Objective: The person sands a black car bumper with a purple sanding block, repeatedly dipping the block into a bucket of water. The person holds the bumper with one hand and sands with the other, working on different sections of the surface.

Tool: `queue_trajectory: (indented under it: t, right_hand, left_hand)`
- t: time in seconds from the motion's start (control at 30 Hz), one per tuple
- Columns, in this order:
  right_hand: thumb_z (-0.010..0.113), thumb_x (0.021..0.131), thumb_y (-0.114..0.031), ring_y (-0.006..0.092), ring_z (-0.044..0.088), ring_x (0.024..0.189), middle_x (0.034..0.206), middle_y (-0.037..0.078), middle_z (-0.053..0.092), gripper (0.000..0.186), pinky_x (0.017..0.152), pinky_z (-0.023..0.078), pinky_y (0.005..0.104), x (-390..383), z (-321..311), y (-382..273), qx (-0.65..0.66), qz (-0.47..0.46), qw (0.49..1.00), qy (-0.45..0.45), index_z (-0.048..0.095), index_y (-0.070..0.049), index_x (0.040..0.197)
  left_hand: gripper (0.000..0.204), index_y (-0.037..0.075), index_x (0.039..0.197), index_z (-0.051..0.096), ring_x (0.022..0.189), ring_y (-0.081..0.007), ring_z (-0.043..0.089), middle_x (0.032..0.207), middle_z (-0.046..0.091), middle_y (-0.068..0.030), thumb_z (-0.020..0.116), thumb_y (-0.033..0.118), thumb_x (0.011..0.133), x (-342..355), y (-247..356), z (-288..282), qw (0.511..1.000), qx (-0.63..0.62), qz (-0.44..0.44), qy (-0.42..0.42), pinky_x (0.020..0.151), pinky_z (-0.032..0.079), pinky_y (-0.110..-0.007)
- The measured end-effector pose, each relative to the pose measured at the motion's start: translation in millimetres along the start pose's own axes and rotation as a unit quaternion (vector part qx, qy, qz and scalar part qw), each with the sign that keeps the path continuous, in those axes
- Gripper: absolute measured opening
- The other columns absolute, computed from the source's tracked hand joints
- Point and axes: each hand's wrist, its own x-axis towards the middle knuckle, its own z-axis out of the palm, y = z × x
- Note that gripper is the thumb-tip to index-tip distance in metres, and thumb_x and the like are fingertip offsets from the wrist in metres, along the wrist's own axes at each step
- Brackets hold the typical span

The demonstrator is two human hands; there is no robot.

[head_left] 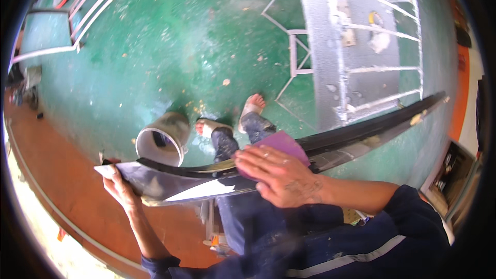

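A long, curved, glossy black panel (pixel 152 180), looking like a vehicle trim piece, lies across in front of my body, its right end reaching up to the far right. My left hand (pixel 121 188) grips its left end, fingers partly hidden behind it. Near the panel's middle, my right hand (pixel 276 170) holds a purple sanding sheet (pixel 288 146) flat against the surface, fingers laid over it and thumb lower down. Whether the sheet has a backing block cannot be seen. Pale patches mark the panel's right part.
Beyond the panel stands a whitish bucket (pixel 183 129), close to my feet. A white-coated metal rack (pixel 343 72) with a grey board (pixel 320 46) occupies the far right. Another pale tubular frame (pixel 75 41) stands far left on the green floor (pixel 206 36).
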Motion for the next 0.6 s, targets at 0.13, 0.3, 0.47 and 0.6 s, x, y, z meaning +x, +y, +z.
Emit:
queue_trajectory:
  t: [0.13,0.3,0.47,0.6]
  right_hand:
    - [0.064,0.081,-0.001,0.0384,0.064,0.134,0.145,0.021,0.065,0.056,0.117,0.048,0.0506,-107.2,-43.5,53.2,-0.125,0.125,0.975,0.132,0.066,0.001,0.137]
    - [0.068,0.081,-0.005,0.0394,0.06,0.134,0.138,0.02,0.066,0.05,0.119,0.044,0.0517,-149.2,-33.4,47.2,-0.269,0.197,0.9,0.28,0.066,0.001,0.13]
    - [0.078,0.085,-0.019,0.0394,0.054,0.139,0.146,0.021,0.058,0.061,0.117,0.042,0.0515,-56.4,53.2,-18.0,-0.145,0.115,0.925,0.333,0.06,0.001,0.14]
    - [0.079,0.089,-0.027,0.0393,0.045,0.15,0.155,0.023,0.052,0.077,0.126,0.033,0.0519,-132.3,24.6,44.6,-0.19,0.206,0.857,0.433,0.049,0.0,0.154]
  left_hand:
    - [0.052,0.0,0.113,0.064,0.091,-0.0141,0.057,0.1,0.063,-0.0044,0.069,0.051,0.105,5.4,2.3,2.7,0.999,-0.006,-0.026,0.03,0.084,0.049,-0.032]
    - [0.063,-0.007,0.121,0.066,0.095,-0.019,0.061,0.109,0.069,-0.0101,0.065,0.054,0.106,22.6,-0.5,5.1,0.997,0.062,-0.025,0.039,0.088,0.052,-0.037]
    - [0.074,-0.01,0.122,0.067,0.096,-0.0222,0.063,0.112,0.071,-0.0148,0.065,0.062,0.103,33.0,-1.8,2.6,0.994,0.095,-0.053,0.03,0.09,0.054,-0.04]
    - [0.082,-0.012,0.129,0.065,0.103,-0.0257,0.065,0.122,0.071,-0.0197,0.066,0.065,0.101,38.4,-7.9,-2.4,0.997,0.076,-0.024,-0.01,0.095,0.054,-0.041]
